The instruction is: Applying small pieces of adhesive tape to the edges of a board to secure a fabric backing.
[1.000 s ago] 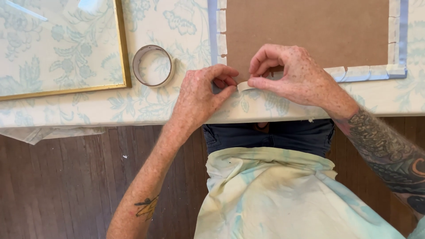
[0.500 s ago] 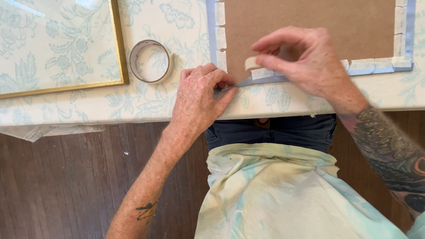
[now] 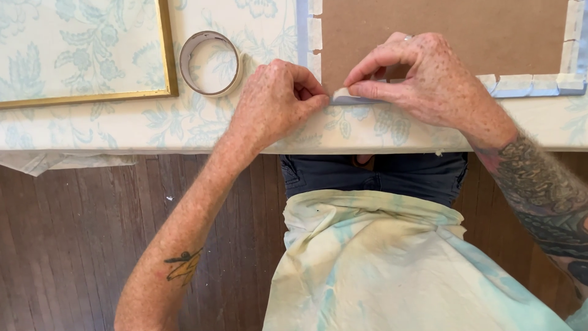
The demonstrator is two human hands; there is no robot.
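Left hand (image 3: 275, 101) curled, right hand (image 3: 422, 79) arched; both pinching tape strip (image 3: 348, 96) at brown board (image 3: 441, 34) edge

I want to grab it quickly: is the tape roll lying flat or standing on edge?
Lying flat. The pale round tape roll shows its full ring and the floral tablecloth through its hole.

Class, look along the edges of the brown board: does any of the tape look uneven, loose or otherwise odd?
Yes. The tape pieces along the brown board are short, separate strips, slightly uneven rather than one straight run. At the lower left corner one strip is not yet flat: its end curls up between the left hand and right hand.
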